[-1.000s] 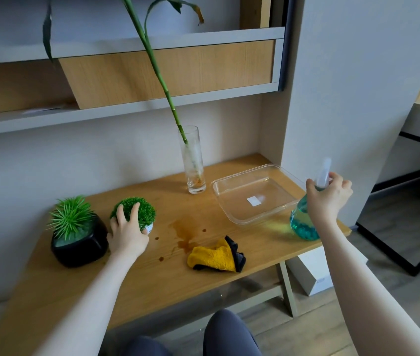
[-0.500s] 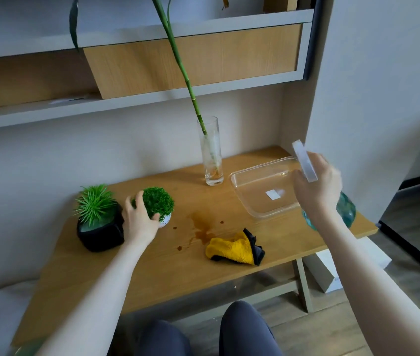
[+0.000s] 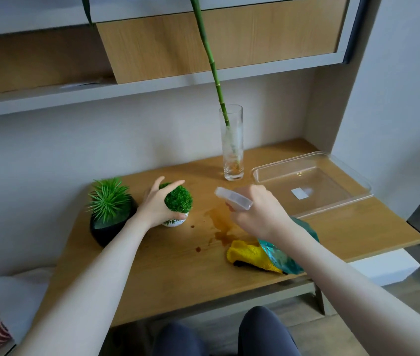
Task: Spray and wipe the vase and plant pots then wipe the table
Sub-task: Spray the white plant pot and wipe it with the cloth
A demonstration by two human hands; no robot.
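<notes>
Now gripping: left hand (image 3: 156,206) curled round small white pot of round green moss (image 3: 178,204), right hand (image 3: 257,214) wrapped on clear-headed teal spray bottle (image 3: 284,249), nozzle aimed at that pot. Two pots counted, black bowl pot of spiky green plant (image 3: 110,217) just beside; one tall glass vase (image 3: 232,147); one yellow cloth (image 3: 251,256) under bottle on wooden table (image 3: 152,278).

No readable writing anywhere, small white sticker (image 3: 300,194) on the floor of the clear plastic tray (image 3: 352,176) looks blank, spray bottle (image 3: 284,255) shows no legible label, nothing printed on the glass vase (image 3: 232,150)
</notes>
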